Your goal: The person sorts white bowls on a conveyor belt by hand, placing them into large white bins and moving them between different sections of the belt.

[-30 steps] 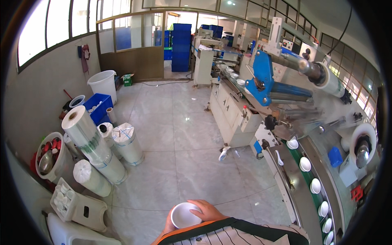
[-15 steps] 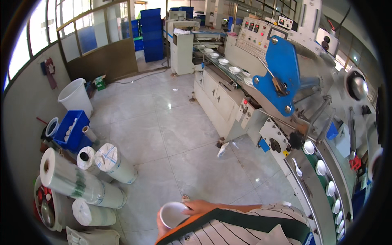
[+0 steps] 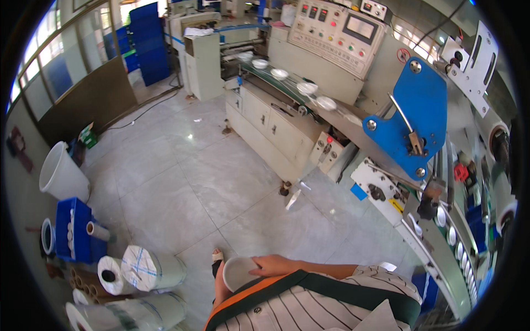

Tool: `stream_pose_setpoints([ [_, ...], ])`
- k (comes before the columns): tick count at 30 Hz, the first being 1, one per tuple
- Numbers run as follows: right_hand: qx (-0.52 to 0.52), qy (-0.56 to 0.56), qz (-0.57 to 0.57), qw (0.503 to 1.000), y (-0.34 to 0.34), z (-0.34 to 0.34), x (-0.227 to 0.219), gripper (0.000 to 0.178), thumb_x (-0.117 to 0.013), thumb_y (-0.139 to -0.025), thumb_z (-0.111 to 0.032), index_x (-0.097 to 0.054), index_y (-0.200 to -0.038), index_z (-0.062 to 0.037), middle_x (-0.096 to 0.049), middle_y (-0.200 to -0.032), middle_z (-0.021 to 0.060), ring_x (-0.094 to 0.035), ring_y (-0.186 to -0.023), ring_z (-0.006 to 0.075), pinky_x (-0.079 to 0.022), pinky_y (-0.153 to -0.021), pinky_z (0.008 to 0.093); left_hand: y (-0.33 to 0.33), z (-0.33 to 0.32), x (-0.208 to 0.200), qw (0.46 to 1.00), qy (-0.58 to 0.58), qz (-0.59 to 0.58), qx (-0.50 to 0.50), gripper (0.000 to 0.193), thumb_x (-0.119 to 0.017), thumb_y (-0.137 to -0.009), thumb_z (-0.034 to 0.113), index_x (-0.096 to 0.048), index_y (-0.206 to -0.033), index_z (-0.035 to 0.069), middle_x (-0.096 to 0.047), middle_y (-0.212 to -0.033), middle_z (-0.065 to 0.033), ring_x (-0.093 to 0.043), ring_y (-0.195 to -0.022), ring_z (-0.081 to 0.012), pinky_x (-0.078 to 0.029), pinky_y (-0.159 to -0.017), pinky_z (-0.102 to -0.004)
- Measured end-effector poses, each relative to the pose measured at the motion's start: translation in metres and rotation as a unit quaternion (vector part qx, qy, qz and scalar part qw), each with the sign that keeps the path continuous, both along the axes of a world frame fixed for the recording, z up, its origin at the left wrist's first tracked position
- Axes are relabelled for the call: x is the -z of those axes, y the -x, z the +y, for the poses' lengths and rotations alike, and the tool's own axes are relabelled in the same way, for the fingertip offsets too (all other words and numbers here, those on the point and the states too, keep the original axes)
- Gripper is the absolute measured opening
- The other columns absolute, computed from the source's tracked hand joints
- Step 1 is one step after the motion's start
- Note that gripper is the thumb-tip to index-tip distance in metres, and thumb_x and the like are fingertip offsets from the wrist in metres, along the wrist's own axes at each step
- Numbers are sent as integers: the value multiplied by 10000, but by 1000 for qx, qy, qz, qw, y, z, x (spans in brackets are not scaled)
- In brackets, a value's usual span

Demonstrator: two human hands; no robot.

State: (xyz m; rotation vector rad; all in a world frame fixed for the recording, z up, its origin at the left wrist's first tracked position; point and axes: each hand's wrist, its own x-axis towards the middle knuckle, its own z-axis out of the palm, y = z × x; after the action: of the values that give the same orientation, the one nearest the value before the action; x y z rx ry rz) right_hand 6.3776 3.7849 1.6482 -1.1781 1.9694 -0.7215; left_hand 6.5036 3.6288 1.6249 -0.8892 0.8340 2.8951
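In the head view, held a smooth, white, round bowl (image 3: 236, 276) just in front of a cream shirt with dark stripes (image 3: 326, 292). Gripped the bowl at its right side with the right hand (image 3: 274, 265), closed over the rim. Had the left hand (image 3: 220, 286) at the bowl's left side, mostly hidden; could not tell its grip.

Saw just beyond the bowl, to its left, a foot in a pale-strapped sandal (image 3: 217, 255). Saw farther left of the bowl pale, wrapped cylindrical rolls (image 3: 157, 270), a blue rectangular plastic crate (image 3: 84, 212) and a tall white plastic bin (image 3: 63, 174).

Saw beyond the bowl a white spray bottle (image 3: 293, 199) on the grey tiled floor (image 3: 160, 193), then a cream metal machine (image 3: 265, 127) with a row of white bowls (image 3: 279, 74). Saw well right of the bowl a flat blue metal plate (image 3: 414, 110), a white spoon (image 3: 415, 225) and a metal-edged conveyor (image 3: 428, 256).
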Motion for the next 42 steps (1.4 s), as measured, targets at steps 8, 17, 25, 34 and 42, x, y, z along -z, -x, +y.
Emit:
stream_pose_setpoints([
  [8, 221, 42, 19, 974, 37, -89, -16, 473, -514, -907, -447, -528, -1090, -11, -654, -935, 183, -622, -873, 355, -481, -741, 407, 110, -127, -48, 970, 40, -18, 240, 503, -350, -963, 450, -577, -1135, 35, -631, -1089, -124, -606, -984, -263, -496, -850, -394],
  [17, 343, -19, -29, 939, 45, -110, -13, 438, -537, -891, -423, -542, -1098, -38, -654, -948, 173, -623, -870, 352, -484, -744, 408, 190, -164, -42, 912, 33, -58, 404, 523, -326, -972, 454, -546, -1187, 31, -616, -1128, -133, -596, -1037, -279, -480, -902, -398],
  [25, 437, -27, -56, 897, 103, -89, -5, 413, -530, -889, -427, -550, -987, -27, -640, -922, 200, -608, -864, 378, -464, -733, 433, 256, -126, -23, 891, 64, -54, 446, 481, -370, -967, 450, -567, -1171, 61, -638, -1060, -95, -612, -941, -226, -493, -838, -350],
  [34, 371, 35, -68, 926, 215, -73, -33, 485, -530, -883, -440, -570, -1181, -59, -646, -1028, 186, -612, -950, 355, -471, -825, 392, 336, -111, -41, 926, 103, -60, 359, 502, -371, -966, 474, -598, -1124, 55, -654, -1007, -83, -619, -885, -217, -504, -798, -342],
  [42, 419, 43, -34, 906, 253, -47, -43, 453, -531, -899, -425, -573, -1093, -18, -650, -964, 199, -624, -893, 355, -480, -773, 377, 396, -82, -70, 897, 70, -51, 434, 496, -403, -947, 497, -622, -1077, 72, -656, -964, -94, -614, -859, -217, -500, -795, -338],
])
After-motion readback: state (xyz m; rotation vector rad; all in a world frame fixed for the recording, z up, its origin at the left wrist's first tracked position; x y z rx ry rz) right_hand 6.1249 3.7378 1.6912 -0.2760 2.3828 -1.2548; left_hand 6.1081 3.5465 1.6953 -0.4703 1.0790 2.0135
